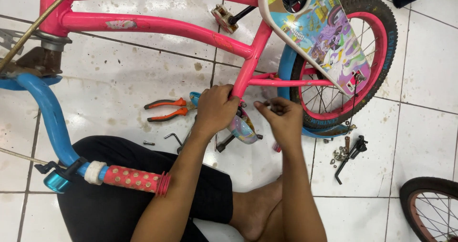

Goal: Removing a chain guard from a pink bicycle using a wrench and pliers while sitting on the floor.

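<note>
On white tiled floor: small pink bicycle frame, inverted or laid over, with rear wheel to the right and colourful chain guard across it. Left hand closed around lower end of the pink seat tube, near the bottom bracket. Right hand just beside it, fingers pinched narrow on a small part too tiny to identify. Saddle, iridescent, partly hidden beneath left hand, touching the floor. Orange-handled pliers lying on the tiles just left of left hand. Bent hex key and a loose bolt near the pliers. Blue handlebar with pink studded grip resting over a dark-trousered knee. Black brake lever and a scatter of nuts on the floor right of right hand. Second wheel at bottom right corner, well apart. Bare foot between the forearms.
</note>
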